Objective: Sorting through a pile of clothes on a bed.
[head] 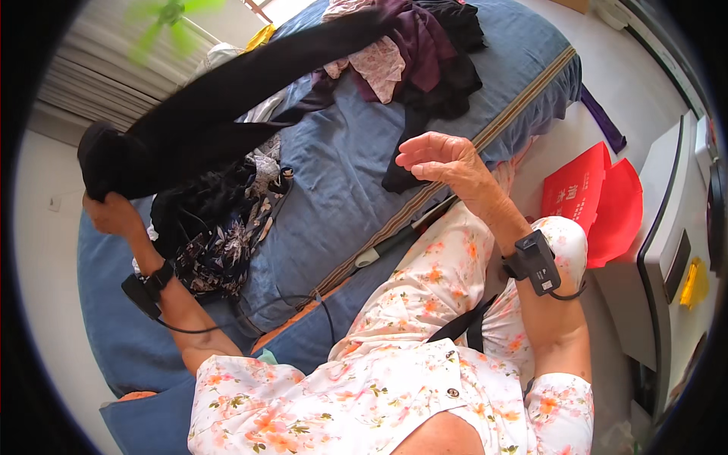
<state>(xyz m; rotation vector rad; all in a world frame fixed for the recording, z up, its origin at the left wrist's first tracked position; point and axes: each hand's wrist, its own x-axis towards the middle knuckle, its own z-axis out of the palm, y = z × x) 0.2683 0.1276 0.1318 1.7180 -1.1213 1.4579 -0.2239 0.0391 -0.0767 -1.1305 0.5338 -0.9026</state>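
At the far left my left hand grips one end of a black garment. The garment stretches up and right across the bed, and its far end lies over the clothes at the top. Over the bed's striped edge, my right hand is raised with fingers slightly curled and nothing in them. Just left of it a black cloth piece hangs down the bed cover. Below the held garment is a heap of dark floral clothing. A purple garment and a pink floral cloth lie farther back.
A blue bed cover with a striped trim lies beneath the clothes. On the floor at right stand a red bag bearing writing and a white cabinet. A green-bladed fan is at upper left. A cable runs from my left wrist.
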